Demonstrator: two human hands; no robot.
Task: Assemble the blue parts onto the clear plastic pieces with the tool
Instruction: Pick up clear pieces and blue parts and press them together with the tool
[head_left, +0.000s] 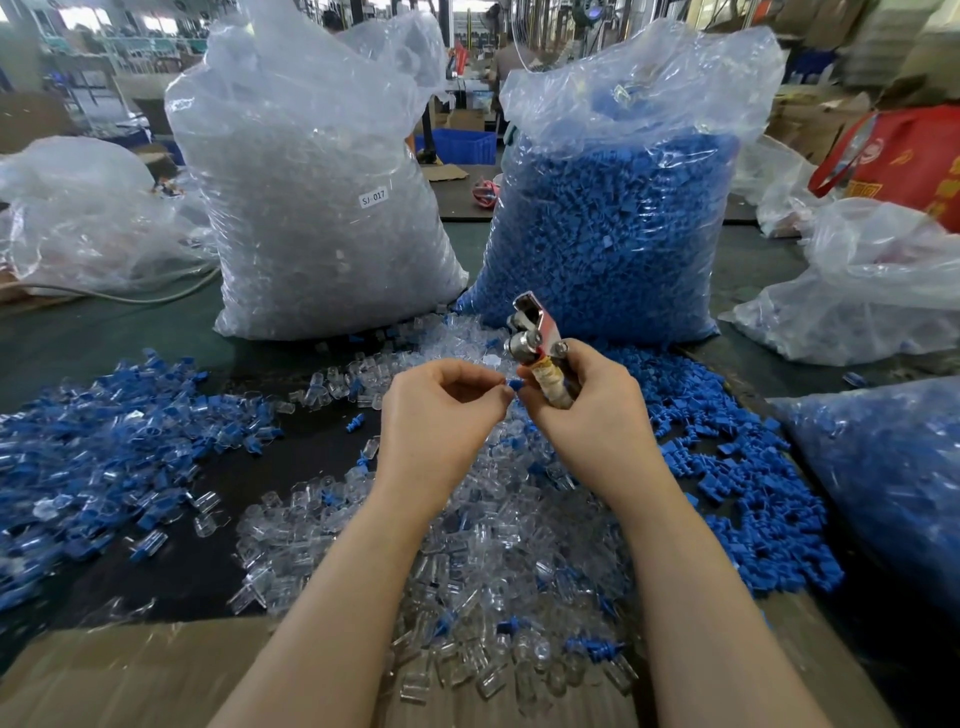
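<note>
— We can't see how much of the blue part (514, 385) sits behind the left hand's fingers (498, 391).
— And we lose the tool (537, 345) handle inside the right hand (582, 400).

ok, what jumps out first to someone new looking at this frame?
Two tall plastic sacks at the back of the table: the clear-parts bag on the left, the blue-parts bag on the right. In front, mid-frame, the right hand grips a metal tool, and the left hand pinches a small blue part beside it.
</note>
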